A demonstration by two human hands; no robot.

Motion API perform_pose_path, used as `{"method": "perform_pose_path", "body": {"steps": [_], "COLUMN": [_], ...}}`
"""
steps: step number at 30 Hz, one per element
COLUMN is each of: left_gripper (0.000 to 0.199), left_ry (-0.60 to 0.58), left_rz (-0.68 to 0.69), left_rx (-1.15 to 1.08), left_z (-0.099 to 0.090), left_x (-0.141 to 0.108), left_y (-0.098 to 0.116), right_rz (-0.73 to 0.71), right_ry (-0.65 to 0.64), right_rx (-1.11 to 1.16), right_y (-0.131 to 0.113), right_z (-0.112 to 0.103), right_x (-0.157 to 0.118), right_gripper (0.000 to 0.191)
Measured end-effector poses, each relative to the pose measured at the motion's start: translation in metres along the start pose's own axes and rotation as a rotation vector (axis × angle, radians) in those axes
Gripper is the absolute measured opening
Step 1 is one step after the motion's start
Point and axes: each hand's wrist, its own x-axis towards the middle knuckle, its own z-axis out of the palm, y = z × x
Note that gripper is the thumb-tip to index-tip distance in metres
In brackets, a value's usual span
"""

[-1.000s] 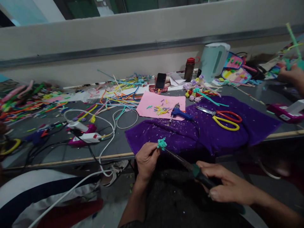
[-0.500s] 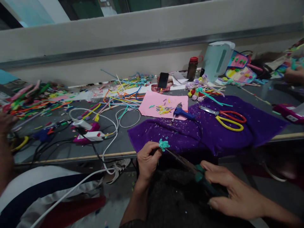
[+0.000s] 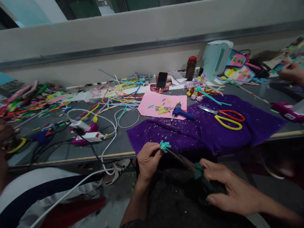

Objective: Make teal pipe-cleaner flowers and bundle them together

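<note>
Between the thumb and fingers of my left hand (image 3: pixel 149 161) is a small turquoise fuzzy piece (image 3: pixel 165 146), held near the front edge of the purple cloth (image 3: pixel 156 129). My right hand (image 3: pixel 230 186) is wrapped round the dark green handles of long-nosed pliers (image 3: pixel 182 160). Their narrow metal tip reaches the right side of the turquoise piece; whether the jaws grip it is too small to tell. On the cloth lie scissors (image 3: pixel 229 122) with red and yellow handles and a blue glue gun (image 3: pixel 181 112), its nozzle over a pink sheet (image 3: pixel 147 103) with small coloured clippings.
White cables loop left of the cloth by power plugs (image 3: pixel 93 136). Coloured fuzzy stems (image 3: pixel 123 100), a phone (image 3: pixel 161 80), a red-capped bottle (image 3: pixel 191 69) and a pale kettle (image 3: pixel 216 60) stand or lie behind. Other people's hands show at the left and right edges.
The turquoise piece has turned slightly and the pliers' tip now overlaps its right side. At the right edge, another person's hand has shifted. The view has moved slightly.
</note>
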Motion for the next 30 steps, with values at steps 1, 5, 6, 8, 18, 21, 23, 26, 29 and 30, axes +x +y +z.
{"method": "perform_pose_path", "body": {"steps": [1, 5, 6, 8, 18, 21, 23, 26, 29, 30], "left_gripper": [0.006, 0.004, 0.004, 0.004, 0.006, 0.006, 0.008, 0.010, 0.012, 0.012], "left_ry": [-0.001, 0.008, 0.008, 0.010, 0.016, 0.017, 0.023, 0.031, 0.027, 0.029], "left_rz": [0.007, 0.003, 0.001, 0.006, 0.068, 0.082, 0.099, 0.115, 0.119, 0.123], "left_rx": [0.005, 0.032, 0.040, 0.052, 0.086, 0.080, 0.078, 0.088, 0.092, 0.088], "left_z": [-0.0001, -0.0007, -0.0007, -0.0008, -0.0011, -0.0009, -0.0009, -0.0011, -0.0014, -0.0015], "left_x": [-0.0001, 0.0002, 0.0003, 0.0006, 0.0013, 0.0013, 0.0014, 0.0014, 0.0012, 0.0012], "left_y": [-0.0002, -0.0003, -0.0002, 0.0000, 0.0000, -0.0007, -0.0010, -0.0010, -0.0015, -0.0018], "right_rz": [0.005, 0.021, 0.018, 0.008, 0.007, -0.009, -0.006, -0.007, -0.022, -0.022], "right_ry": [-0.034, -0.075, -0.071, -0.061, -0.075, -0.063, -0.054, -0.043, -0.054, -0.059], "right_rx": [0.002, 0.008, 0.012, 0.018, 0.011, 0.028, 0.034, 0.042, 0.053, 0.053], "right_y": [-0.0003, -0.0007, -0.0003, 0.0011, 0.0043, 0.0051, 0.0057, 0.0056, 0.0048, 0.0047], "right_z": [-0.0004, -0.0006, -0.0004, 0.0001, -0.0022, -0.0022, -0.0019, -0.0015, -0.0011, -0.0010], "right_x": [0.0002, 0.0002, 0.0001, -0.0002, -0.0023, -0.0026, -0.0027, -0.0021, -0.0006, -0.0001], "right_gripper": [0.010, 0.009, 0.009, 0.008, 0.008, 0.009, 0.010, 0.011, 0.011, 0.011]}}
